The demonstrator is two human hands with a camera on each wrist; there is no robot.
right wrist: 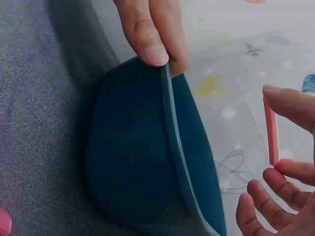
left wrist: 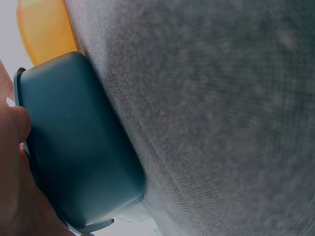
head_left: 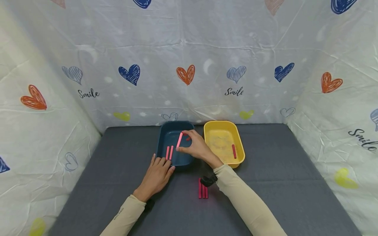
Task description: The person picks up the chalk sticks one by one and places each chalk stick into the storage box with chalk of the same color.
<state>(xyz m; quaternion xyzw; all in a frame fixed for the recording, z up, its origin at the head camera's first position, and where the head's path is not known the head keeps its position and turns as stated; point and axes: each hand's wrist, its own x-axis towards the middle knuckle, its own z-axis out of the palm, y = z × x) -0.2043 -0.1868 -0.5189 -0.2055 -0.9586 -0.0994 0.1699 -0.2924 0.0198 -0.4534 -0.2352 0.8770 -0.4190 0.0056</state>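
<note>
Pink stick (head_left: 179,140) pinched by its ends in my right hand (head_left: 195,144), above blue bin (head_left: 183,160), not yet down. My left hand (head_left: 156,173) grips blue bin's edge. Two pink sticks (head_left: 171,152) inside, red stick (head_left: 234,151) in yellow bin (head_left: 220,154); three red sticks (head_left: 199,190) on bench (head_left: 177,209), seemingly left.

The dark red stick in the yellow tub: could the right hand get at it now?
Probably not straight away: the right hand pinches a pink stick. Otherwise the way looks free: the yellow tub is open above and nothing covers the dark red stick.
</note>
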